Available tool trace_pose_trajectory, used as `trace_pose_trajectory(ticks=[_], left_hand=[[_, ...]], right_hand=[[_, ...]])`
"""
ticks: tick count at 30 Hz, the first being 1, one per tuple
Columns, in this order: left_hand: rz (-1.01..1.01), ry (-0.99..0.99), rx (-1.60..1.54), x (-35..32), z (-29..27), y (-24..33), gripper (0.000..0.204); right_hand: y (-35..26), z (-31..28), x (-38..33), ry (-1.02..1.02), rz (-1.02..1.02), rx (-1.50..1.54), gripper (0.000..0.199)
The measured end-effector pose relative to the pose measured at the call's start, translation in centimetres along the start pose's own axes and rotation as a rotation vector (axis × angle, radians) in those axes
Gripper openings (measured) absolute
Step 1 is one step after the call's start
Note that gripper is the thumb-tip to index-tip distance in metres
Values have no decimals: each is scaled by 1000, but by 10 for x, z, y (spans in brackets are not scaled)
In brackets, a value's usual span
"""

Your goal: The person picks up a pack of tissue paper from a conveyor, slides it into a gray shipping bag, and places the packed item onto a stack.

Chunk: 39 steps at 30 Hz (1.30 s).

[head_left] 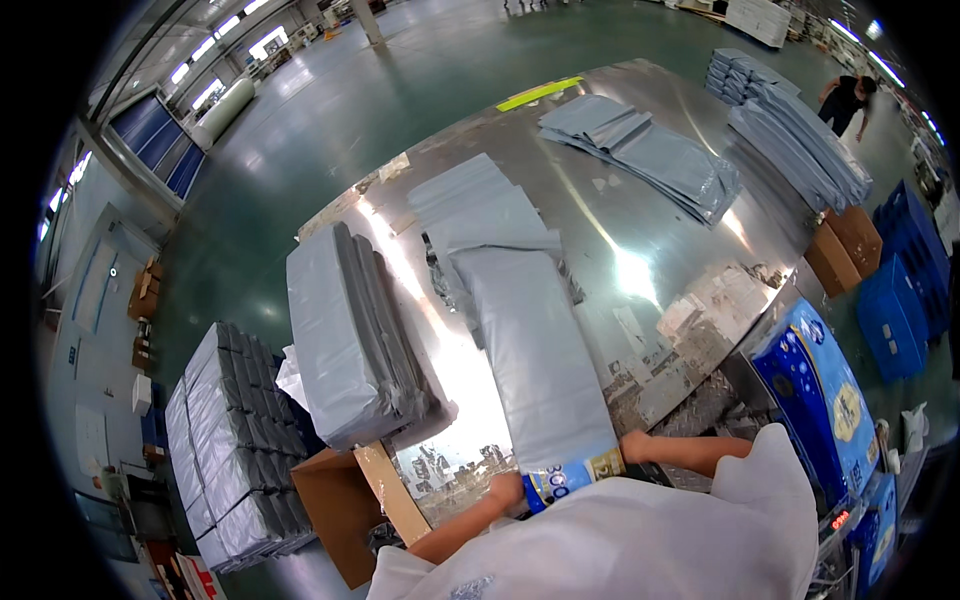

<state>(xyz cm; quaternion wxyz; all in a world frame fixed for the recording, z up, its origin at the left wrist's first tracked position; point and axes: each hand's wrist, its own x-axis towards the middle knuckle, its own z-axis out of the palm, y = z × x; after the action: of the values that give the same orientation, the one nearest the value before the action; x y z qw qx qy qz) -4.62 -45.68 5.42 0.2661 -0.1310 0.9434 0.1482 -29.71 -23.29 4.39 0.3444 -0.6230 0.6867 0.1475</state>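
Left hand (507, 490), right hand (634, 447) at opposite edges of blue printed plastic package (562, 480); finger closure unclear. Grey plastic bags (545, 350) just ahead. Both likely soft, slippery; pinch sides.

Brightly lit; white glare streaks the metal table (600, 215); windows (268, 42) glow upper left; fisheye distortion bends edges.

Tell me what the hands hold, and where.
The left hand and right hand seem to hold the blue printed packaging by its opposite side edges; a closed grip cannot be made out.
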Motion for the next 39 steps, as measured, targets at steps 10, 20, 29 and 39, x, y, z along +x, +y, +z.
trace_pose_trajectory(ticks=[10,20,29,39], left_hand=[[210,-131,320,-2,-14,19,27],[223,-40,132,24,-11,43,27],[90,185,-377,24,-16,36,27],[463,450,-524,107,-75,-13,18]], right_hand=[[59,56,-6,-40,36,156,24],[88,145,-156,33,826,560,22],[66,51,-50,178,-267,266,20],[-52,-119,34,526,-393,416,30]])
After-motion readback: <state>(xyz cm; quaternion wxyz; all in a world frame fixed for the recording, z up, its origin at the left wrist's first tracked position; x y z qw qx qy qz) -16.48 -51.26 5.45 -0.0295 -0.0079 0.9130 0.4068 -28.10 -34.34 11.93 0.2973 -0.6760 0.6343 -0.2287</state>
